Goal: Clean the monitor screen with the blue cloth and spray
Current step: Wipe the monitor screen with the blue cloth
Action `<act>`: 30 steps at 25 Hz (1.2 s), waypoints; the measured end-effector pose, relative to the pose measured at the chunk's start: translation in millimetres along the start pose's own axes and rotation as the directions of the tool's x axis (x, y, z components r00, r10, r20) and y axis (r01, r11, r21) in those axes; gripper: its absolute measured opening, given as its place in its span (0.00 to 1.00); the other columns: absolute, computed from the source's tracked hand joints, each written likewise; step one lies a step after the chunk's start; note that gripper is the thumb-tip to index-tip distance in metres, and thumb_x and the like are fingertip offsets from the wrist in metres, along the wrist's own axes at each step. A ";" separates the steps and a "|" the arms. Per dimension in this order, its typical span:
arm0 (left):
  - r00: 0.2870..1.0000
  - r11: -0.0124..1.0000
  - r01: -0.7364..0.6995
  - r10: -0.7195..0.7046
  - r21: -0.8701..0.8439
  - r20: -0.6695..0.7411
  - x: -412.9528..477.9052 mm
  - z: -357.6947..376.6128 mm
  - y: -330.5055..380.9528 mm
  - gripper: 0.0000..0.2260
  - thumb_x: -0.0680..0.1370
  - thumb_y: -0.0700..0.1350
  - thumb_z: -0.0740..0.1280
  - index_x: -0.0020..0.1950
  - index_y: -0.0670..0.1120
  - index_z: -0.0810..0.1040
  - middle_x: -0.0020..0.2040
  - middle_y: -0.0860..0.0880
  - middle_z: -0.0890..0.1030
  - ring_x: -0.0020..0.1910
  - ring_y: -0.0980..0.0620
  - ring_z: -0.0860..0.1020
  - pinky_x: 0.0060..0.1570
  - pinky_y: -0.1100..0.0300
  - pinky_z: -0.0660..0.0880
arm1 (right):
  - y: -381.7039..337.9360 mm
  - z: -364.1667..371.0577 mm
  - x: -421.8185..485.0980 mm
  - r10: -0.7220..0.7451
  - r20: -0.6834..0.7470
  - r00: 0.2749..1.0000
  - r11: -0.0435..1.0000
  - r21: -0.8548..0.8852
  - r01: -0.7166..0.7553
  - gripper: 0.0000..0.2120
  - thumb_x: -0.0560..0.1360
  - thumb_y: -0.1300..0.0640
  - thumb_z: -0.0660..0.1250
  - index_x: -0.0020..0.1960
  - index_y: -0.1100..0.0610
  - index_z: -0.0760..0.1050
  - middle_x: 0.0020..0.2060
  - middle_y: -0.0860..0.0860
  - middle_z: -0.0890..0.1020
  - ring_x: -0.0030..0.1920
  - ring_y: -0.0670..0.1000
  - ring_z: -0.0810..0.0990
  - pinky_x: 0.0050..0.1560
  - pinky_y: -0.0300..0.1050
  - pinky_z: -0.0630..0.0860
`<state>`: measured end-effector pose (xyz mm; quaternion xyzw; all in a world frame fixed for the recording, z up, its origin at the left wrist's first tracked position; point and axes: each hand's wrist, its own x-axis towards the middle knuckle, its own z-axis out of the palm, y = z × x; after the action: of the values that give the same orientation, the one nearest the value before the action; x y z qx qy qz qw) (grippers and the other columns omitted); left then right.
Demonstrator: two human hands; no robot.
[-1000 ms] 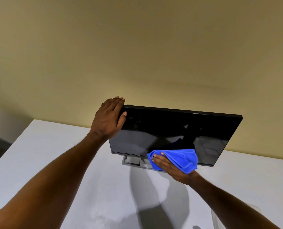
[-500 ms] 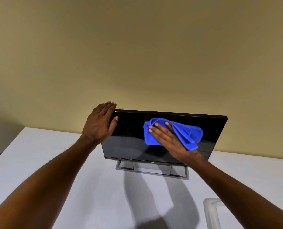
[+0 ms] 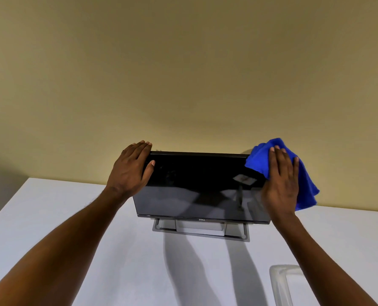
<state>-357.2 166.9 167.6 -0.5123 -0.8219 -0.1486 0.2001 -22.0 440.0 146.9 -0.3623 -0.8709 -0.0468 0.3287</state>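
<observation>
A black monitor stands on its grey stand on the white table, its dark screen tilted back and facing me. My left hand grips the monitor's upper left corner, thumb on the screen, fingers over the top edge. My right hand presses the blue cloth flat against the screen's upper right corner; the cloth hangs past the right edge. No spray bottle is in view.
A yellow-beige wall rises right behind the monitor. The rim of a clear plastic container shows at the bottom right, close under my right forearm. The table's left edge runs diagonally at the far left.
My right hand slid the cloth from the screen's bottom middle up to the upper middle, then across to the upper right corner. The left hand kept its hold on the left corner.
</observation>
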 end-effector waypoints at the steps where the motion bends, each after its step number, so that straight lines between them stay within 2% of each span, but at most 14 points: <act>1: 1.000 1.000 0.003 -0.003 -0.002 0.001 0.2 -0.2 0.8 0.25 0.85 0.53 0.56 0.76 0.40 0.73 0.73 0.41 0.77 0.75 0.42 0.73 0.77 0.47 0.67 | -4.8 1.1 -0.9 0.065 -0.006 0.998 0.997 0.032 -0.065 0.42 0.69 0.71 0.56 0.83 0.62 0.57 0.82 0.59 0.62 0.83 0.59 0.59 0.84 0.64 0.51; 3: 1.000 1.000 0.004 -0.004 -0.008 -0.004 0.6 -0.6 2.3 0.25 0.85 0.53 0.56 0.75 0.39 0.74 0.73 0.41 0.77 0.75 0.42 0.73 0.77 0.47 0.68 | -24.2 8.2 -6.6 0.133 0.001 0.991 0.989 0.063 -0.133 0.44 0.68 0.69 0.56 0.85 0.61 0.52 0.84 0.60 0.57 0.85 0.60 0.53 0.85 0.62 0.46; 5: 1.000 1.000 0.004 -0.004 -0.019 -0.007 1.5 -1.7 3.2 0.25 0.84 0.52 0.56 0.75 0.39 0.74 0.73 0.41 0.78 0.75 0.42 0.73 0.76 0.47 0.68 | -50.7 22.5 -15.9 0.107 0.017 0.994 0.993 0.043 -0.108 0.46 0.69 0.68 0.57 0.86 0.61 0.45 0.84 0.62 0.51 0.85 0.63 0.46 0.85 0.64 0.44; 10: 1.000 1.000 -0.004 0.004 -0.025 -0.011 1.8 -1.7 3.3 0.24 0.84 0.51 0.58 0.75 0.39 0.74 0.73 0.41 0.78 0.75 0.42 0.73 0.76 0.46 0.68 | -99.6 59.9 -29.1 -0.309 0.053 0.949 0.950 -0.021 0.311 0.55 0.69 0.68 0.68 0.85 0.58 0.37 0.85 0.58 0.42 0.84 0.61 0.35 0.83 0.64 0.33; 12: 1.000 1.000 -0.008 0.007 -0.024 -0.013 1.5 -0.9 3.2 0.24 0.84 0.51 0.58 0.75 0.40 0.74 0.73 0.41 0.77 0.75 0.42 0.73 0.76 0.47 0.68 | -101.0 72.1 -32.2 -0.512 0.095 0.854 0.856 -0.031 0.516 0.52 0.70 0.66 0.63 0.85 0.58 0.37 0.85 0.54 0.39 0.84 0.58 0.33 0.83 0.62 0.32; 14: 1.000 1.000 -0.011 0.010 -0.022 -0.021 1.7 0.4 2.6 0.23 0.84 0.52 0.58 0.75 0.40 0.74 0.73 0.41 0.78 0.75 0.43 0.73 0.77 0.47 0.68 | -92.4 80.7 -40.6 -0.708 0.180 0.684 0.693 -0.016 0.721 0.47 0.72 0.65 0.59 0.86 0.58 0.40 0.85 0.54 0.40 0.85 0.57 0.35 0.84 0.59 0.33; 16: 1.000 1.000 -0.014 0.014 -0.018 -0.026 2.5 1.6 2.2 0.23 0.85 0.52 0.58 0.75 0.40 0.74 0.73 0.41 0.78 0.75 0.43 0.73 0.77 0.48 0.67 | -75.3 84.0 -55.2 -0.835 0.244 0.492 0.511 0.015 0.860 0.41 0.74 0.67 0.55 0.86 0.59 0.46 0.86 0.55 0.48 0.86 0.55 0.43 0.85 0.57 0.37; 18: 1.000 1.000 -0.015 0.015 -0.009 -0.020 2.7 2.2 1.6 0.24 0.85 0.52 0.57 0.76 0.40 0.73 0.73 0.42 0.77 0.75 0.44 0.72 0.77 0.49 0.66 | -51.2 86.4 -74.2 -0.892 0.249 0.377 0.396 0.028 0.918 0.35 0.78 0.71 0.49 0.85 0.60 0.52 0.85 0.55 0.53 0.85 0.54 0.52 0.86 0.55 0.47; 20: 1.000 1.000 -0.018 0.017 -0.007 -0.015 1.5 2.2 0.1 0.24 0.85 0.52 0.57 0.76 0.41 0.73 0.74 0.42 0.77 0.76 0.44 0.72 0.77 0.50 0.65 | -25.1 82.9 -84.8 -0.901 0.231 0.368 0.386 0.037 0.922 0.28 0.85 0.68 0.49 0.85 0.61 0.54 0.85 0.54 0.54 0.85 0.54 0.55 0.83 0.52 0.61; 22: 1.000 1.000 -0.021 0.021 -0.005 -0.014 0.0 2.1 -3.9 0.24 0.85 0.52 0.56 0.76 0.41 0.73 0.74 0.42 0.77 0.76 0.44 0.72 0.78 0.50 0.65 | -5.5 74.1 -85.1 -0.906 0.218 0.363 0.370 -0.006 0.929 0.27 0.86 0.60 0.59 0.84 0.61 0.58 0.85 0.54 0.57 0.85 0.53 0.57 0.79 0.49 0.68; 24: 1.000 1.000 -0.021 0.021 -0.003 -0.014 -0.1 1.1 -5.1 0.24 0.85 0.52 0.56 0.76 0.40 0.73 0.74 0.42 0.77 0.76 0.43 0.72 0.78 0.50 0.65 | 9.8 63.5 -83.0 -0.897 0.245 0.368 0.354 -0.101 0.930 0.27 0.87 0.58 0.60 0.84 0.59 0.59 0.84 0.55 0.59 0.84 0.54 0.59 0.79 0.47 0.68; 27: 1.000 1.000 -0.021 0.021 0.006 -0.018 -0.5 0.1 -4.7 0.25 0.85 0.52 0.56 0.76 0.40 0.73 0.74 0.41 0.77 0.76 0.43 0.72 0.77 0.50 0.65 | 28.2 40.2 -65.3 -0.866 0.309 0.394 0.320 -0.262 0.910 0.26 0.88 0.64 0.45 0.86 0.60 0.47 0.85 0.59 0.51 0.86 0.57 0.50 0.86 0.53 0.51; 28: 1.000 1.000 -0.019 0.019 0.008 -0.016 0.0 -0.2 -3.3 0.25 0.85 0.53 0.56 0.76 0.40 0.73 0.74 0.41 0.77 0.76 0.43 0.71 0.77 0.50 0.65 | 35.8 34.3 -55.7 -0.861 0.308 0.406 0.373 -0.161 0.914 0.26 0.88 0.65 0.41 0.86 0.60 0.47 0.85 0.57 0.51 0.86 0.56 0.50 0.86 0.55 0.51; 30: 1.000 1.000 -0.015 0.015 0.006 -0.011 0.5 -0.7 -2.3 0.25 0.85 0.53 0.56 0.77 0.40 0.72 0.74 0.42 0.77 0.76 0.43 0.71 0.78 0.50 0.65 | 41.2 11.1 -28.2 -0.837 0.295 0.460 0.487 0.020 0.873 0.27 0.87 0.65 0.43 0.85 0.60 0.53 0.85 0.53 0.55 0.85 0.54 0.57 0.84 0.56 0.58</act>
<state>-359.3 166.0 168.3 -0.5170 -0.8173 -0.1474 0.2071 14.0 456.9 114.6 0.1003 -0.9646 -0.2147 0.1157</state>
